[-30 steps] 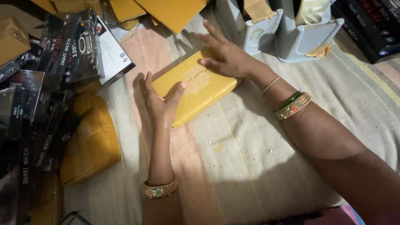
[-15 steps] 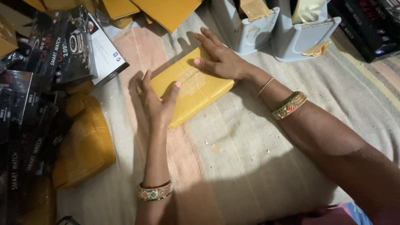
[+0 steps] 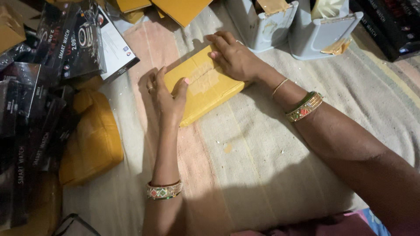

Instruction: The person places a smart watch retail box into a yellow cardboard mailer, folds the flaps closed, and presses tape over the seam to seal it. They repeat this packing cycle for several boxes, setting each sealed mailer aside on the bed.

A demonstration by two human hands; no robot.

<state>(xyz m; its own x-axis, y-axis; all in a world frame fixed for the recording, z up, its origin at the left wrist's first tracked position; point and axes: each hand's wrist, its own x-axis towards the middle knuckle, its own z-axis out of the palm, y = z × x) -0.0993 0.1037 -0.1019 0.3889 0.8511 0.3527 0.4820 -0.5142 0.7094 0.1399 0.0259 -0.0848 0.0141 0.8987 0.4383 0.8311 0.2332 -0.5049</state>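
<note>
A flat yellow packet (image 3: 205,89) with a strip of clear tape across it lies on a striped cloth (image 3: 262,157). My left hand (image 3: 165,96) rests against the packet's near left edge, thumb on top. My right hand (image 3: 234,57) presses flat on the packet's far right corner, fingers spread. Both wrists wear bangles. Neither hand lifts the packet off the cloth.
Black product boxes (image 3: 52,48) are piled at the left, beside a bulging yellow packet (image 3: 94,140). More yellow envelopes (image 3: 181,8) lie at the top. Two grey tape dispensers (image 3: 297,26) stand at the back right. More dark boxes (image 3: 389,22) fill the top right corner.
Both hands stay on the yellow packet. My right hand has slid along its far edge, pressing the tape down. The view has shifted slightly.
</note>
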